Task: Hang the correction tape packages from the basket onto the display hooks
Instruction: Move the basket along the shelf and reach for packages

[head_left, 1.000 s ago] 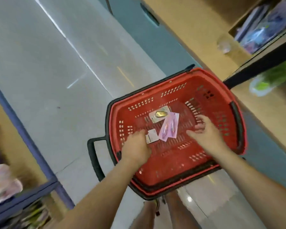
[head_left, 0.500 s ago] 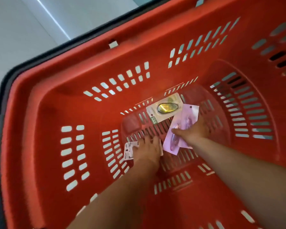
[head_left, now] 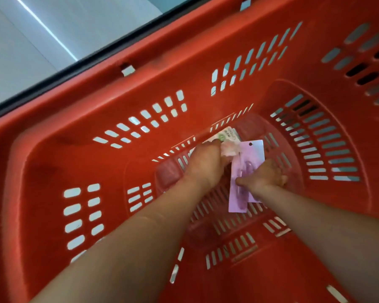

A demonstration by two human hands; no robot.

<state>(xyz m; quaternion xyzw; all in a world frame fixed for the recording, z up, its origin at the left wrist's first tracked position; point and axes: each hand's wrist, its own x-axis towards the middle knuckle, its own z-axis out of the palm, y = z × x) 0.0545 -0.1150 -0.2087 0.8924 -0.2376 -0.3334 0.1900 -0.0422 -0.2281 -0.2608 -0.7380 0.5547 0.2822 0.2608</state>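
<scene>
Both my hands reach down to the floor of a red plastic basket [head_left: 96,167]. My right hand [head_left: 263,174] pinches pink correction tape packages [head_left: 241,193], thumb on top, lifted off the floor and held lengthwise. My left hand [head_left: 206,165] covers a white package [head_left: 229,136] with green print at the basket's far end; its fingers curl over the card, and a small crumpled card [head_left: 294,150] shows under them. Most of the white package is hidden by my left hand.
The basket's slotted red walls rise on every side of my hands. A black rim [head_left: 118,43] runs along its far edge. Beyond that lies pale grey floor [head_left: 31,51] with a bright line.
My left hand moved from the small white card at the left over to the white package at the far end. My right hand lifted the pink packages and turned them lengthwise.
</scene>
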